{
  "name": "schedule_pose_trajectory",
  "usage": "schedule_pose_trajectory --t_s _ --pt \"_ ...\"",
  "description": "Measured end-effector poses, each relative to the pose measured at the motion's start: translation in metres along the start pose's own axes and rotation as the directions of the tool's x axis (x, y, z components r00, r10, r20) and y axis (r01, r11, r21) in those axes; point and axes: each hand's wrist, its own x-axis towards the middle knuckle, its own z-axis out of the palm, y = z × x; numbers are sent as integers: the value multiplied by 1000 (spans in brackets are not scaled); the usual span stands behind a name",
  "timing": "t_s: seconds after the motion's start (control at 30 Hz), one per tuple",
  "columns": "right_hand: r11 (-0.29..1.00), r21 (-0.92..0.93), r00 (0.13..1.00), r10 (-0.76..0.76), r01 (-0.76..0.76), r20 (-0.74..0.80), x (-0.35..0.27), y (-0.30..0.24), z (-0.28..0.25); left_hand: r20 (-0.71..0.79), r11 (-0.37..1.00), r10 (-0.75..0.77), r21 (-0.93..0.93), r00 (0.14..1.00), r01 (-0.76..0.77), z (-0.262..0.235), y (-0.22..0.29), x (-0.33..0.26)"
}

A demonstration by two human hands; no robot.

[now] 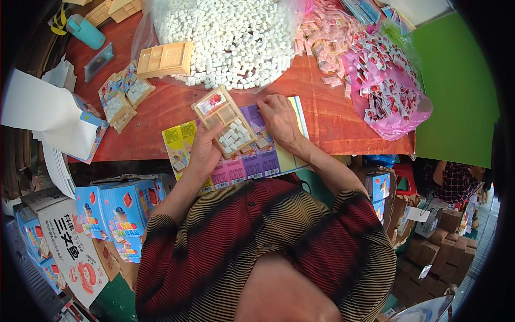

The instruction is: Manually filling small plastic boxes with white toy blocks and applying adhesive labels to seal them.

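Note:
My left hand (205, 148) grips a beige compartment tray (229, 114) and tilts it above the table. One compartment holds a sachet with a red picture (213, 102), and another holds small white marshmallow-like pieces (234, 135). Beneath the tray lies a stack of colourful printed sheets (221, 178) in yellow, pink and purple. On the upper right part of these sheets rests my right hand (280, 121), its fingers bent and drawn together. Whatever its fingertips may pinch is hidden.
A large clear bag of white pieces (230, 37) spreads across the back. Pink packets (327, 32) and a pink bag of sachets (391, 102) lie right. Filled trays (122, 99), an unfilled-looking tray (165, 59), a phone-like slab (99, 61) and a turquoise bottle (86, 31) stand left.

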Motion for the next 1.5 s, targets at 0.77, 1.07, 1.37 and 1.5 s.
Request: schedule_pose_trajectory --t_s 0.77,1.07,1.37,1.5 --pt "600 797 992 123 -72 -2 -56 -28 -110 -81 989 77 130 994 -66 -4 10 36" --pt "-80 992 773 635 97 -24 4 -4 -146 -22 999 33 34 999 -32 9 6 41" --pt "-433 898 860 423 -85 285 53 -15 -54 458 919 -5 -348 889 185 19 -17 56" --pt "-396 918 755 594 -27 278 51 -12 -41 -3 991 -22 -135 1000 21 24 -20 45"
